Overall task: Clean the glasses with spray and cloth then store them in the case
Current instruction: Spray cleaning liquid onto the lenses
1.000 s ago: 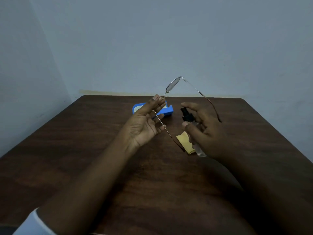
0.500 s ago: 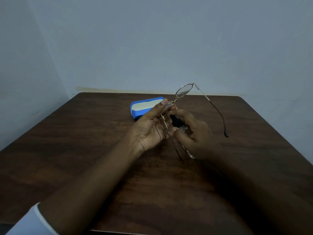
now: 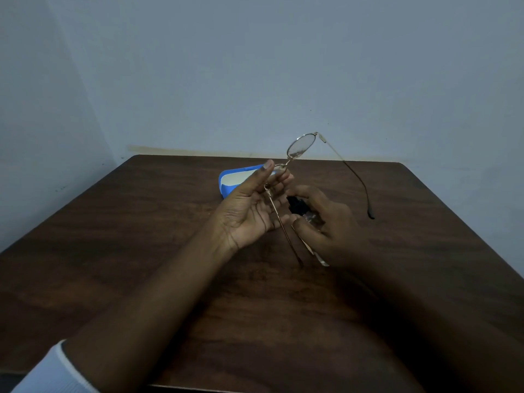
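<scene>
My left hand (image 3: 249, 211) pinches thin metal-framed glasses (image 3: 300, 146) by one lens, holding them up over the table with both temples unfolded; one temple runs down past my palm, the other arcs out to the right. My right hand (image 3: 320, 222) is closed around a small clear spray bottle (image 3: 310, 219) with a black nozzle, close beside the left hand and pointing toward the glasses. The blue glasses case (image 3: 229, 182) lies open on the table just behind my left hand. The cloth is hidden from view.
A dark brown wooden table (image 3: 141, 236) fills the lower view, with its far edge against a pale blue wall (image 3: 255, 66). A white sleeve cuff (image 3: 56, 370) shows at the bottom left.
My right hand with the spray bottle moved left, up against my left hand. The glasses tilted so the upper lens faces me more. The yellow cloth went out of sight behind my right hand.
</scene>
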Available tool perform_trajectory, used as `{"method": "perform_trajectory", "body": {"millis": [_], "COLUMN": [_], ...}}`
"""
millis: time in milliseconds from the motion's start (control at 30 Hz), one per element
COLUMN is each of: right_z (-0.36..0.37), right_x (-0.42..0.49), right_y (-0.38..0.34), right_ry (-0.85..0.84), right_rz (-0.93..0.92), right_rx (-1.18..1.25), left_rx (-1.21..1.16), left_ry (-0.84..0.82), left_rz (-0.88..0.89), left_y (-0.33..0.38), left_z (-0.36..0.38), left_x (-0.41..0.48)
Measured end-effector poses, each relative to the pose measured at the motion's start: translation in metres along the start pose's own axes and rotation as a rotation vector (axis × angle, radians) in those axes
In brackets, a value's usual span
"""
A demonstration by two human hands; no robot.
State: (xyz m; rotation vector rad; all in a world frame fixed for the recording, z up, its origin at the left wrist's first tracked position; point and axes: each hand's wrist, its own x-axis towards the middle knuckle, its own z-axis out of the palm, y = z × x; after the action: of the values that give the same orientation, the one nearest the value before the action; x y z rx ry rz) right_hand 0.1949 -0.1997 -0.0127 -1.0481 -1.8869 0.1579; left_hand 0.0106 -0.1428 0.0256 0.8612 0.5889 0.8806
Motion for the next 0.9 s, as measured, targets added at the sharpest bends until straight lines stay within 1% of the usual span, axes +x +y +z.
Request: {"method": "perform_trajectory", "body": {"millis": [200,300,433,500,567,600,733,833,900], "right_z": [0.001,0.0,-0.006,-0.01,-0.015,-0.018,-0.029,-0.037,-0.041], "right_x": [0.001,-0.001,0.003,0.006,0.009,0.01,0.013,0.012,0.01], "right_y": [0.003,-0.001,0.001,0.008,0.021,0.028,0.055,0.073,0.084], "right_ry": [-0.069,-0.055,0.052,0.091,0.197,0.252,0.349,0.379,0.392], "right_rz": [-0.003,0.001,0.031,0.105,0.186,0.216,0.301,0.377,0.37], "right_rx": [-0.05,-0.016,0.093,0.2,0.352,0.39,0.356,0.368,0.281], "left_rx": [0.002,-0.008,-0.001,0.006,0.025,0.037,0.06,0.039,0.042], "left_ry": [0.074,0.098,0.121,0.135,0.159,0.18,0.279,0.316,0.334], "left_rz": [0.042,0.061,0.081,0.094,0.125,0.146,0.252,0.297,0.324], "left_y": [0.017,0.022,0.024,0.026,0.028,0.029,0.033,0.036,0.037], "left_z": [-0.009,-0.01,-0.01,-0.011,-0.011,-0.011,-0.012,-0.013,-0.014], "left_x": [-0.003,-0.003,-0.004,-0.004,-0.004,-0.004,-0.003,-0.002,-0.002]}}
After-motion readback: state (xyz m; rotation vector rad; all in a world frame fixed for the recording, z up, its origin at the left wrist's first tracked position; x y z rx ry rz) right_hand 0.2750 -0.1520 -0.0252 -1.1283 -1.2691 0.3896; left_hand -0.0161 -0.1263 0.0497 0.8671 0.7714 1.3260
